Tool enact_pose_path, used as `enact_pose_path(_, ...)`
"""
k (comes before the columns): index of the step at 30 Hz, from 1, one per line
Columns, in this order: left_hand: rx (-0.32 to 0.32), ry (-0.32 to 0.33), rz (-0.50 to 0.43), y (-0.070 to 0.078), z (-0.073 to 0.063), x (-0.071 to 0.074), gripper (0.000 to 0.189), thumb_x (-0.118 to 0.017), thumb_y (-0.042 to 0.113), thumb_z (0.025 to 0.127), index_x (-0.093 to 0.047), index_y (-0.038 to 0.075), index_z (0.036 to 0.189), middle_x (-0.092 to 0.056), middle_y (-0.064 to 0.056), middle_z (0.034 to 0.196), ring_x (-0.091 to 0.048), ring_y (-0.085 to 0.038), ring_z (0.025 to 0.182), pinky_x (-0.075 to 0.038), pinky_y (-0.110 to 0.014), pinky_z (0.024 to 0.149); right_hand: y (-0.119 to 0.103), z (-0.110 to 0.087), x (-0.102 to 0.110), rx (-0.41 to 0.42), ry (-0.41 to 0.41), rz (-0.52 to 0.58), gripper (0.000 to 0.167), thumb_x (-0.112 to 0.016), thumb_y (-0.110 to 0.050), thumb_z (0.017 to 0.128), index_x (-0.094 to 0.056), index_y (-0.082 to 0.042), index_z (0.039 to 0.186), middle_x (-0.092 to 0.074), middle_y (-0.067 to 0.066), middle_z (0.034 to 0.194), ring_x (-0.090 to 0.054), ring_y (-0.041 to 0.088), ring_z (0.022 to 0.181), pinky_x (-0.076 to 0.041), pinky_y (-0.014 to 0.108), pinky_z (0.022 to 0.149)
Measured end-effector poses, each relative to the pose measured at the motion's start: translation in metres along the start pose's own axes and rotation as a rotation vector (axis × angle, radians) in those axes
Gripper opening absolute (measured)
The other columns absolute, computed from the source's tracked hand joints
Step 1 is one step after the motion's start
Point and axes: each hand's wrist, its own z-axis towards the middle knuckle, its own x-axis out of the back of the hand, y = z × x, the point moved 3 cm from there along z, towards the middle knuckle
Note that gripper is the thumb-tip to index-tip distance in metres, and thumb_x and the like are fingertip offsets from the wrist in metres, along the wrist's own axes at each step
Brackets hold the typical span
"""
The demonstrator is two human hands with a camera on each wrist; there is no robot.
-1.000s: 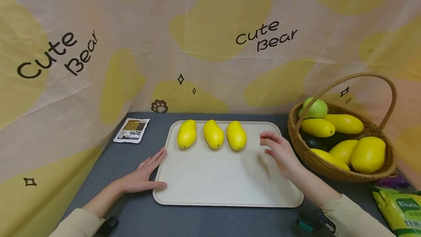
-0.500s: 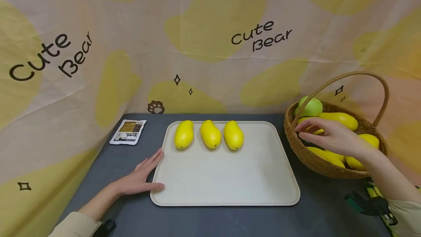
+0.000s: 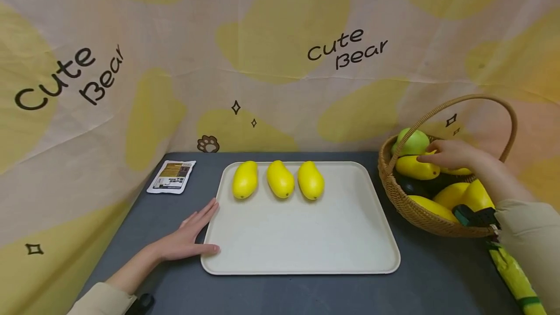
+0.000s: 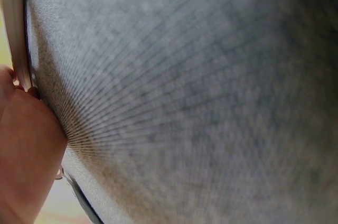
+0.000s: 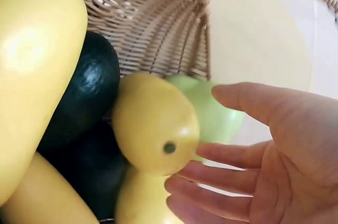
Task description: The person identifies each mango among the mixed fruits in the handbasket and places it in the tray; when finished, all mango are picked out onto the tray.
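My left hand [image 3: 185,241] rests against the left rim of a white tray [image 3: 302,237], fingers spread and straight. In the left wrist view, part of that hand [image 4: 29,155] shows beside the tray's edge [image 4: 16,28]. Three yellow mangoes [image 3: 280,179] lie in a row along the tray's back. My right hand [image 3: 452,153] is over a wicker basket [image 3: 420,221], close to a yellow mango [image 3: 411,167] and a green round fruit [image 3: 415,143]. Seen from the right wrist, its fingers are extended beside a mango [image 5: 153,113], not curled round it. Whether the fingertips touch cannot be told.
Inside the basket are more yellow mangoes [image 3: 430,208] and dark green fruits [image 3: 410,186]. Its tall handle [image 3: 481,96] arches above. A white packet [image 3: 171,177] lies back left. A yellow-green bag [image 3: 516,276] is partly hidden by the right sleeve. A patterned cloth [image 3: 262,23] hangs behind.
My right hand has gone from above the tray's right side to the basket, then farther back and right inside it. The left hand stays at the tray's edge.
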Motion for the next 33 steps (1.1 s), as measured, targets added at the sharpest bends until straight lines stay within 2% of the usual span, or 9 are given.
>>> enact_pose_path(3,-0.003,0.003,-0.002,0.000,0.000,0.000,0.102,-0.069,0.048,0.084,-0.013,0.004,0.156,-0.003,-0.013,0.163,-0.010,-0.040,0.145,-0.002,-0.063,0.110,0.010,0.005,-0.005,-0.064,-0.105,0.138,0.073,-0.049,-0.042,0.100,-0.036,0.022,0.133,-0.049,0.037,0.119,-0.057,0.037,0.091,-0.055,0.042,0.070)
enact_pose_path(6,-0.002,0.002,-0.009,0.001,0.000,0.000,0.102,-0.070,0.048,0.084,-0.012,0.004,0.156,-0.003,-0.014,0.163,-0.010,-0.040,0.145,-0.001,-0.063,0.110,0.017,0.007,-0.009,-0.097,-0.197,0.233,0.082,-0.046,-0.046,0.101,-0.023,0.024,0.139,-0.030,0.044,0.134,-0.046,0.050,0.113,-0.055,0.045,0.080)
enact_pose_path(10,0.003,-0.009,-0.011,0.002,0.001,0.000,0.103,-0.070,0.049,0.084,-0.012,0.004,0.156,-0.002,-0.014,0.163,-0.009,-0.040,0.145,-0.001,-0.062,0.110,0.023,0.011,-0.017,-0.108,-0.273,0.317,0.085,-0.046,-0.045,0.101,-0.016,0.024,0.141,-0.023,0.043,0.138,-0.035,0.055,0.124,-0.054,0.044,0.085)
enact_pose_path(16,0.010,-0.012,-0.016,0.001,0.000,0.000,0.102,-0.070,0.048,0.084,-0.011,0.005,0.156,-0.002,-0.014,0.163,-0.009,-0.040,0.145,-0.001,-0.062,0.110,0.028,0.016,-0.023,-0.076,-0.240,0.362,0.069,-0.052,-0.041,0.099,-0.037,0.018,0.134,-0.046,0.023,0.119,-0.050,0.034,0.113,-0.054,0.043,0.085)
enact_pose_path(21,0.005,-0.005,-0.007,-0.001,0.001,-0.001,0.102,-0.069,0.048,0.084,-0.012,0.005,0.156,-0.002,-0.014,0.163,-0.009,-0.040,0.145,-0.001,-0.063,0.110,0.029,0.011,-0.020,-0.082,-0.210,0.338,0.085,-0.054,-0.044,0.097,-0.023,0.023,0.140,-0.029,0.041,0.137,-0.043,0.049,0.121,-0.055,0.042,0.085)
enact_pose_path(24,0.001,0.001,-0.005,-0.001,0.001,-0.001,0.102,-0.070,0.048,0.084,-0.012,0.004,0.156,-0.002,-0.014,0.163,-0.009,-0.041,0.145,-0.001,-0.063,0.110,0.028,0.003,-0.015,-0.079,-0.199,0.293,0.091,-0.053,-0.046,0.097,-0.017,0.026,0.139,-0.019,0.047,0.140,-0.047,0.049,0.119,-0.056,0.039,0.082)
enact_pose_path(28,0.010,-0.001,-0.013,0.000,0.000,-0.001,0.102,-0.070,0.048,0.084,-0.012,0.005,0.156,-0.002,-0.014,0.163,-0.009,-0.041,0.145,0.000,-0.063,0.109,0.027,-0.012,-0.009,-0.067,-0.178,0.225,0.085,-0.053,-0.045,0.097,-0.024,0.025,0.136,-0.045,0.042,0.121,-0.061,0.026,0.082,-0.055,0.035,0.069)
enact_pose_path(30,0.012,-0.001,-0.014,0.001,0.000,-0.001,0.102,-0.070,0.048,0.084,-0.012,0.005,0.156,-0.002,-0.014,0.163,-0.009,-0.041,0.145,0.000,-0.063,0.109,0.026,-0.020,-0.008,-0.062,-0.157,0.205,0.083,-0.053,-0.044,0.097,-0.026,0.024,0.136,-0.053,0.036,0.113,-0.061,0.019,0.075,-0.054,0.034,0.067)
enact_pose_path(33,0.008,0.003,-0.013,0.002,0.000,-0.001,0.102,-0.070,0.048,0.084,-0.013,0.004,0.156,-0.002,-0.014,0.163,-0.009,-0.042,0.145,0.000,-0.063,0.109,0.024,-0.034,-0.009,-0.045,-0.099,0.213,0.079,-0.054,-0.042,0.098,-0.028,0.020,0.137,-0.054,0.036,0.114,-0.065,0.023,0.083,-0.056,0.037,0.073)
